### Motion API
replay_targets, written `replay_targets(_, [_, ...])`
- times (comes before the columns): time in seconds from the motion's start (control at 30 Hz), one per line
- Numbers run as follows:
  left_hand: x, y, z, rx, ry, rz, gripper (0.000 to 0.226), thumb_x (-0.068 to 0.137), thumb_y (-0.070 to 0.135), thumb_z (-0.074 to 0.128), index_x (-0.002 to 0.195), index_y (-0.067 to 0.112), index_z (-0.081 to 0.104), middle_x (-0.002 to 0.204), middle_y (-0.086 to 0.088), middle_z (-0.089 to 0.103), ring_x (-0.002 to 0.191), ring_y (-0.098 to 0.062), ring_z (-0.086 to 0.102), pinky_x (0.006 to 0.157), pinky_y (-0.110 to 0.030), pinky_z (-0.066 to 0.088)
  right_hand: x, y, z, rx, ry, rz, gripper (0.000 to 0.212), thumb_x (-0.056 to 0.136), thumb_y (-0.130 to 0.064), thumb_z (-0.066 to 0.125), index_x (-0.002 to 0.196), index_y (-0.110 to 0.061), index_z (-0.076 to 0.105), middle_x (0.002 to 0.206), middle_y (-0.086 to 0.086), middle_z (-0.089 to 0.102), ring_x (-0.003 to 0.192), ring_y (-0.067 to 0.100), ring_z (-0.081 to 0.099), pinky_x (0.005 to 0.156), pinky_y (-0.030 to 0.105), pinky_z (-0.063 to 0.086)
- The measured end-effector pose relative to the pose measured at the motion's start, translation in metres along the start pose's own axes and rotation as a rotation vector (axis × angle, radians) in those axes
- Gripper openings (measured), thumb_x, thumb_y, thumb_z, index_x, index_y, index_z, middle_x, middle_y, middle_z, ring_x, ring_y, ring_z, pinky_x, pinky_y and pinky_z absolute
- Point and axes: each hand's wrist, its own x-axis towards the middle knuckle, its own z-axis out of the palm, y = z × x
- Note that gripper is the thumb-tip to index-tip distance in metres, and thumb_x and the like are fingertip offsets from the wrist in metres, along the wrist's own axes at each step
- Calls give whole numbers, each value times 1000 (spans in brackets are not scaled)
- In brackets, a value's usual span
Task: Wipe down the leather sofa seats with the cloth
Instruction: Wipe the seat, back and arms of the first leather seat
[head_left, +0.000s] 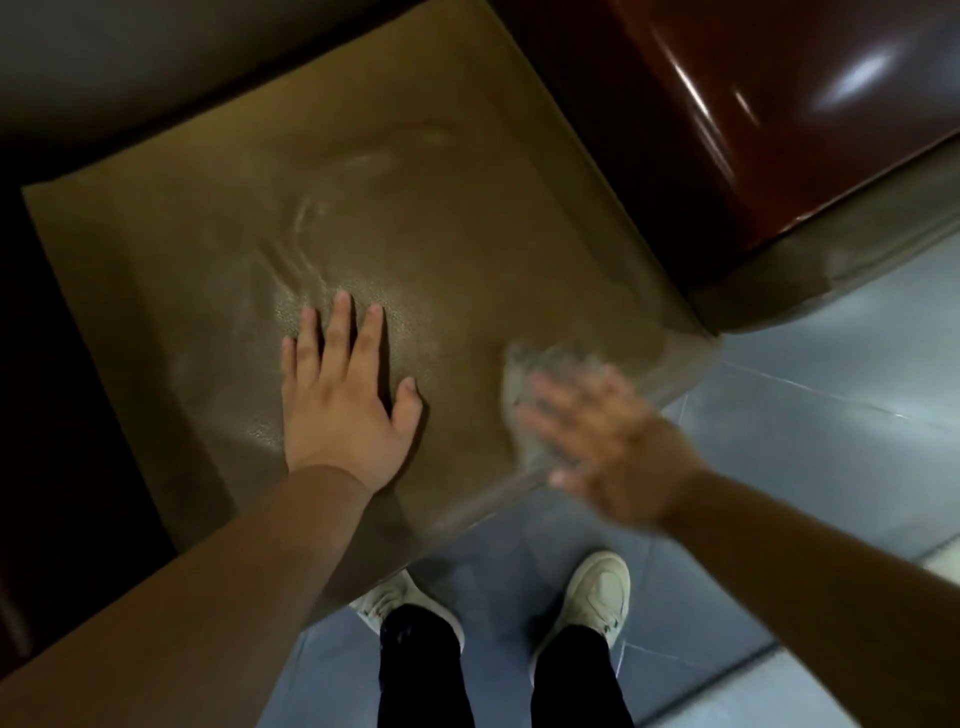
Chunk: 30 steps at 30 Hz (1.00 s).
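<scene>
Leather fills the upper centre of the frame — the sofa seat (415, 218), tan, pebbled and creased. My left hand (343, 395) presses flat on it, fingers straight, holding nothing. My right hand (597, 447), lower right, is motion-blurred over the cloth (540, 374) at the seat's front edge; I can't tell its grip. Risk: the pale, bunched cloth could slide off onto the tiled floor (831, 415) if the stroke overruns.

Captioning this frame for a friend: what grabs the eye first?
A left hand pressed flat, fingers spread, on the tan leather seat cushion. Beside it a motion-blurred right hand lies on a grey cloth at the cushion's front edge, below a glossy red-brown wooden armrest.
</scene>
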Motion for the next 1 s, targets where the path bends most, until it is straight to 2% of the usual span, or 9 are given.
replay_targets(0.17, [-1, 6, 4, -21, 63, -31, 75, 95, 49, 42, 164, 22, 31, 174, -9, 20, 161, -37, 13, 131, -53, 8, 6, 3, -1, 315, 185, 864, 78, 100, -70, 16, 166, -30, 4, 174, 2, 0, 159, 36, -1, 126, 58, 10])
replay_targets(0.27, [-3, 7, 0, -33, 41, -32, 75, 96, 49, 41, 165, 21, 30, 174, -10, 20, 161, -37, 12, 131, -54, 8, 14, -82, 9, 345, 114, 523, 85, 96, -78, 14, 167, -32, 6, 175, 5, -3, 157, 44, 6, 124, 65, 7])
replay_targets(0.37, [-1, 6, -2, -16, 18, -22, 75, 97, 51, 39, 165, 20, 28, 175, -10, 18, 161, -37, 11, 131, -55, 9, -4, -68, 14, 170, 73, 92, 76, 102, -71, 21, 167, -33, 12, 175, 0, 2, 155, 36, 16, 126, 59, 1])
replay_targets(0.43, [-1, 6, -1, 4, 15, -19, 76, 97, 52, 38, 165, 20, 28, 175, -10, 18, 161, -37, 12, 131, -54, 10, -18, -21, 20, 103, 107, 220, 73, 102, -63, 29, 165, -32, 13, 174, 1, 7, 155, 37, 19, 127, 58, 4])
replay_targets(0.57, [-2, 7, 3, 4, 22, -39, 74, 98, 51, 37, 166, 24, 25, 175, -8, 17, 162, -35, 11, 131, -53, 9, -14, 8, 7, 334, 153, 866, 79, 100, -68, 21, 167, -29, 5, 174, 6, -2, 159, 41, 1, 126, 56, 0])
replay_targets(0.63, [-4, 10, -1, 10, 4, -56, 74, 98, 51, 37, 166, 25, 25, 175, -7, 17, 162, -34, 11, 131, -52, 10, 10, -41, 2, 306, 93, 688, 82, 98, -74, 7, 166, -30, -1, 174, 7, -10, 159, 41, -6, 126, 59, -2])
replay_targets(0.73, [-9, 2, -11, -32, -71, -22, 71, 102, 51, 31, 167, 26, 21, 176, -6, 14, 163, -31, 7, 132, -49, 7, 26, -94, -2, 183, -14, -144, 77, 100, -74, 12, 166, -33, 10, 175, 1, 0, 161, 31, -2, 127, 55, -1])
replay_targets(0.8, [-17, -17, -17, -29, -141, 48, 68, 104, 51, 25, 168, 30, 15, 177, -3, 9, 163, -27, 3, 132, -44, 2, 44, -69, -9, 53, -7, -288, 73, 101, -69, 20, 166, -36, 8, 174, -3, 4, 161, 28, -2, 127, 51, -2])
replay_targets(1.0, [-52, -107, -26, -46, -206, -274, 69, 106, 59, 26, 167, 38, 3, 177, 5, -4, 163, -21, -4, 132, -48, 5, 118, -44, -32, 243, 169, 781, 81, 100, -68, 2, 167, -23, 10, 173, 16, 8, 155, 49, 12, 125, 61, -1])
